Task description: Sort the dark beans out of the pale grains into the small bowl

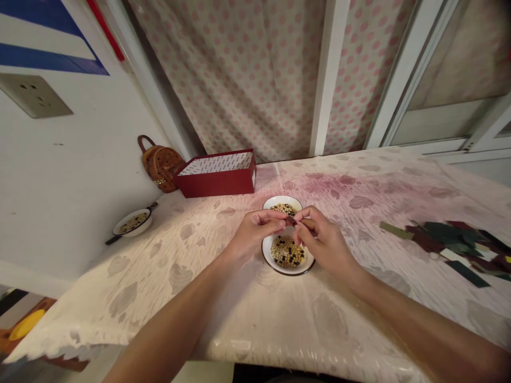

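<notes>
My left hand (255,229) and my right hand (319,239) hover over a white round dish (288,272) with a dark rim. Between their fingertips they pinch a small dark red piece (291,222), mostly hidden by the fingers, so its shape is hard to tell. The dish holds a mix of yellow and black seeds (286,251), and my hands cover its middle. Neither palm touches the seeds.
A red open box (215,181) stands behind the dish. A brown studded backpack (162,165) leans against the wall. At left sits a small white pan (133,222) with seeds. Dark green and maroon cut strips (451,244) lie at right on the patterned tablecloth (191,255).
</notes>
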Demonstrator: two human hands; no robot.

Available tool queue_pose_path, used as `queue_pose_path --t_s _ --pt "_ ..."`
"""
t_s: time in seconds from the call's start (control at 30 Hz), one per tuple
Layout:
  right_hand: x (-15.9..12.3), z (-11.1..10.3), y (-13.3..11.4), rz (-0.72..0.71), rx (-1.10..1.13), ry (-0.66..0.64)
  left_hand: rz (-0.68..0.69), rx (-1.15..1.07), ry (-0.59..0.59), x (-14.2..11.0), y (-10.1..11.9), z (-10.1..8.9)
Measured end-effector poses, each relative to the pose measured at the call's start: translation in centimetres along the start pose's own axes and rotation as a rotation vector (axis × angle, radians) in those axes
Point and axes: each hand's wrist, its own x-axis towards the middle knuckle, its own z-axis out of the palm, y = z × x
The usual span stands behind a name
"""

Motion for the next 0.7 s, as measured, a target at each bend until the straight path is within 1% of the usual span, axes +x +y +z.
queue_pose_path --t_s 0.17,0.4,0.53,0.7 --pt "-0.12 -0.06 -0.11 -0.007 -0.014 -0.008 0.004 0.024 -0.007 0.05 -0.18 -0.09" --pt "-0.11 -0.17 -0.25 -0.025 -0.078 -0.023 0.087 0.069 -0.043 -0.07 -0.11 0.02" --pt "-0.18 -0.13 -0.21 -0.026 -0.086 -0.014 0.112 0.093 -0.073 -0.23 0.11 0.14" --pt "-0.06 -0.21 -0.06 -0.028 -0.083 -0.010 0.133 0.145 -0.078 -0.32 0.19 0.21"
